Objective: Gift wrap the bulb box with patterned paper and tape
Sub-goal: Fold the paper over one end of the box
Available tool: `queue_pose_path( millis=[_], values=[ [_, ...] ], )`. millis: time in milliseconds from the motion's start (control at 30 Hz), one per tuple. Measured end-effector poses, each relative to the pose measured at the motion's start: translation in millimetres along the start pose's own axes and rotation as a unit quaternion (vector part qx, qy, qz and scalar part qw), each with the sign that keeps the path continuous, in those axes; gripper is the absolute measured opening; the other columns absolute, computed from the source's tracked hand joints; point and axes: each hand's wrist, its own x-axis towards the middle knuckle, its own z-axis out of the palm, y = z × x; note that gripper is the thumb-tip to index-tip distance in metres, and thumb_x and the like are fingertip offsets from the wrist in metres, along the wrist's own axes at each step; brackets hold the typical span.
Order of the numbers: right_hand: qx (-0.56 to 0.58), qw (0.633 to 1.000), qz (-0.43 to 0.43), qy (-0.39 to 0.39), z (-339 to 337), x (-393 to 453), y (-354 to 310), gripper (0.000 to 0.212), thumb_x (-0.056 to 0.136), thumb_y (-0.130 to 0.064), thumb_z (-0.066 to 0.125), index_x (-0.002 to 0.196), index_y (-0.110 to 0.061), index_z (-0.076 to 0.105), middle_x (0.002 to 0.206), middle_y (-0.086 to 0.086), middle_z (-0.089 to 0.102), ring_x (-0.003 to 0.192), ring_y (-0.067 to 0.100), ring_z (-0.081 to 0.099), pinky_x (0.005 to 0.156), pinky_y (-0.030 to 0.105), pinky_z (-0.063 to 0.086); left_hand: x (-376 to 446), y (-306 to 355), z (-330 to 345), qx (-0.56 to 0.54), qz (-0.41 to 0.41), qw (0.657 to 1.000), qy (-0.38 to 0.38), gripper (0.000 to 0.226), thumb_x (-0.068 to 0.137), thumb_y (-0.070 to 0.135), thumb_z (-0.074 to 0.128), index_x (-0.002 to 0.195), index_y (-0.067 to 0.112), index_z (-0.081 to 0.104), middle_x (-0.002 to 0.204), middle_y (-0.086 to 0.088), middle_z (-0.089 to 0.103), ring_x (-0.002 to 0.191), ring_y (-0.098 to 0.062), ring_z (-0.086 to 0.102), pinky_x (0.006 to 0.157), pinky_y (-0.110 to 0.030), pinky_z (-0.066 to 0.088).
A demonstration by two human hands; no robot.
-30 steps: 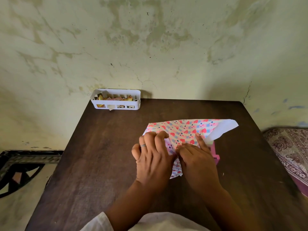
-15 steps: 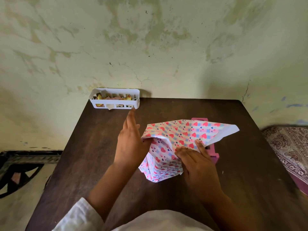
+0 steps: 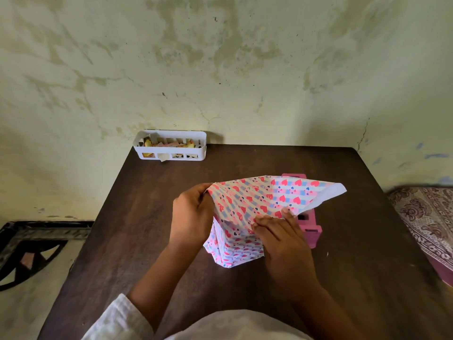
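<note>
Head view. The bulb box itself is hidden, apparently standing upright inside the patterned paper (image 3: 247, 212) between the two hands on the counter (image 3: 147, 217). The left hand (image 3: 192, 217) has its fingers curled over the paper's upper left corner, clamped on that edge. The right hand (image 3: 282, 235) lies with fingers straight and close together, pressing the paper against the near upper edge of the wrapped block. Beyond the right fingertips a loose flap runs out to a white underside corner; just behind and to the right of those fingers stands a pink tape dispenser (image 3: 309, 229) (partly covered by the flap).

Step in hand, as judged: folding the open top down. To do it well, the pressing fingers should hold firm along the box edge while the left fingers draw the sheet taut and lower it, so that the crease falls on the edge without slack or tearing; tape follows once the flap lies flat.

Far beyond the left fingers, against the wall, sits a white slotted basket (image 3: 170, 153) of small items. No brand, label or writing can be read anywhere.
</note>
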Motion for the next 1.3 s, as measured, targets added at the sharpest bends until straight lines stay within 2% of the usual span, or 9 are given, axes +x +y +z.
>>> queue_pose_path(
  millis=[200,300,433,600,733,800,933,1067,1300],
  values=[
    [-0.024,1.000,-0.004,-0.020,-0.9,1.2,-4.7,0.057,0.043,-0.029,0.091,0.094,-0.008,0.074,0.097,0.008,0.073,0.092,0.028,0.069,0.090,0.049,0.038,5.1,27.3,-16.1,-0.025,0.074,0.996,0.044,0.037,0.096,0.023,0.037,0.125,0.018,0.059,0.116,0.016,0.060,0.105,0.014,0.054,0.082,0.000,0.041],
    [-0.027,0.998,-0.037,-0.038,1.6,1.6,-9.5,0.063,0.041,-0.036,0.092,0.095,-0.009,0.074,0.099,0.007,0.072,0.092,0.026,0.070,0.088,0.046,0.045,7.4,55.2,-12.8,0.079,0.165,0.982,-0.048,0.039,0.095,0.032,0.042,0.131,0.021,0.054,0.121,0.009,0.061,0.104,0.009,0.055,0.083,-0.004,0.039],
    [-0.020,0.997,-0.053,-0.046,3.5,3.7,-10.4,0.064,0.036,-0.038,0.092,0.091,-0.009,0.075,0.094,0.007,0.073,0.085,0.025,0.070,0.077,0.041,0.055,16.7,57.8,24.9,0.356,0.147,0.893,-0.233,0.051,0.101,0.029,0.038,0.147,0.012,0.026,0.152,-0.006,0.033,0.137,-0.019,0.034,0.108,-0.026,0.029],
    [-0.002,0.998,-0.037,-0.053,-4.2,6.7,-0.4,0.063,0.038,-0.039,0.092,0.091,-0.009,0.075,0.089,0.005,0.074,0.080,0.021,0.071,0.074,0.036,0.056,19.7,21.9,35.0,0.519,0.173,0.769,-0.332,0.068,0.100,0.031,0.037,0.150,0.014,-0.006,0.159,-0.006,-0.009,0.146,-0.020,-0.007,0.115,-0.039,-0.007],
    [-0.054,0.998,-0.009,-0.044,-13.3,14.4,14.6,0.073,0.039,-0.037,0.091,0.101,-0.003,0.071,0.098,0.014,0.072,0.090,0.032,0.069,0.087,0.048,0.049,11.7,20.4,32.0,0.507,0.213,0.762,-0.343,0.071,0.099,0.029,0.039,0.150,0.016,-0.010,0.158,-0.004,-0.014,0.145,-0.017,-0.013,0.111,-0.035,-0.013],
    [-0.092,0.993,-0.012,-0.071,-13.5,22.3,25.4,0.076,0.043,-0.039,0.091,0.106,-0.003,0.069,0.107,0.017,0.069,0.100,0.036,0.065,0.108,0.048,0.028,9.9,18.3,29.0,0.496,0.216,0.765,-0.350,0.069,0.100,0.038,0.032,0.149,0.018,-0.013,0.157,-0.002,-0.017,0.144,-0.015,-0.016,0.108,-0.033,-0.017],
    [-0.123,0.966,-0.045,-0.223,-18.2,37.5,35.2,0.082,0.068,-0.045,0.077,0.137,-0.015,0.046,0.143,0.012,0.042,0.133,0.033,0.038,0.104,0.043,-0.018,6.9,5.5,21.7,0.482,0.210,0.765,-0.372,0.091,0.087,0.070,0.029,0.146,0.022,-0.021,0.147,0.005,-0.031,0.138,-0.011,-0.027,0.107,-0.032,-0.023],
    [-0.092,0.971,-0.062,-0.212,-10.9,28.7,43.2,0.081,0.045,-0.040,0.091,0.118,-0.016,0.065,0.120,0.008,0.064,0.114,0.031,0.058,0.108,0.046,0.004,7.8,-4.5,17.1,0.479,0.236,0.770,-0.350,0.085,0.090,0.066,0.031,0.136,0.027,-0.029,0.142,0.007,-0.034,0.134,-0.011,-0.031,0.107,-0.031,-0.024],
    [-0.064,0.984,-0.110,-0.125,-8.6,10.7,55.4,0.062,0.057,-0.031,0.087,0.113,-0.014,0.068,0.117,0.006,0.066,0.113,0.029,0.060,0.108,0.049,0.015,1.7,-14.1,19.4,0.464,0.289,0.777,-0.311,0.067,0.084,0.066,0.002,0.136,0.034,-0.026,0.145,0.012,-0.030,0.131,-0.012,-0.032,0.096,-0.029,-0.033]
  ],
)
